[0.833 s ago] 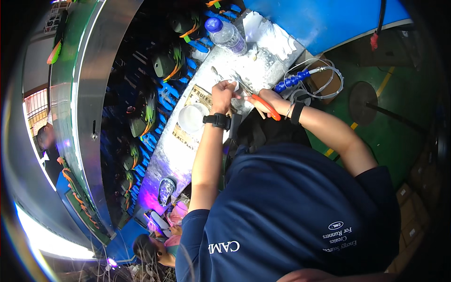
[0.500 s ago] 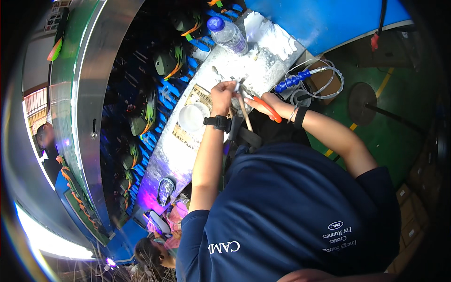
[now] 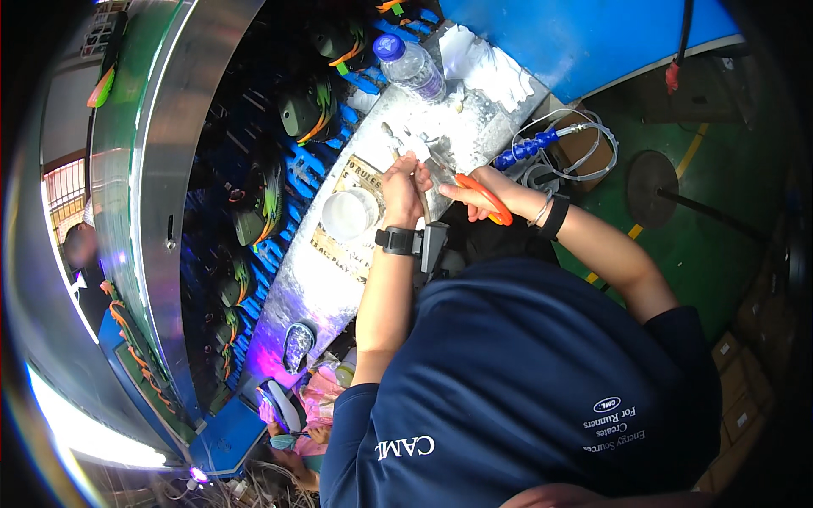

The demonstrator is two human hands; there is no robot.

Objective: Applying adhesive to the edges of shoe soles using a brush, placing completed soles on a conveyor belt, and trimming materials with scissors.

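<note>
My right hand [image 3: 479, 196] is wrapped round the orange handles [image 3: 491, 200] of what look like scissors, their metal end toward my other hand. The fingers of my left hand [image 3: 403, 184] are closed around a thin wooden stick [image 3: 425, 208]. A small white piece [image 3: 418, 147] shows at those fingertips; whether it is gripped I cannot tell. Both hands are over the pale, stained workbench [image 3: 292, 245]. Just left of my left wrist stands a round white tub [image 3: 349, 213] on a printed brown sheet [image 3: 362, 175].
A clear bottle with a blue cap [image 3: 413, 69] stands at the bench's far end beside crumpled white paper [image 3: 487, 66]. Right of it lies a blue air nozzle [image 3: 527, 149] with a coiled hose. Dark shoes [image 3: 306, 110] line a rack to the left. Another person [image 3: 322, 398] is at the near end.
My left hand has turned and shifted slightly, and the stick has swung closer beneath it. The orange handles have tilted and moved a little right. The other person has moved.
</note>
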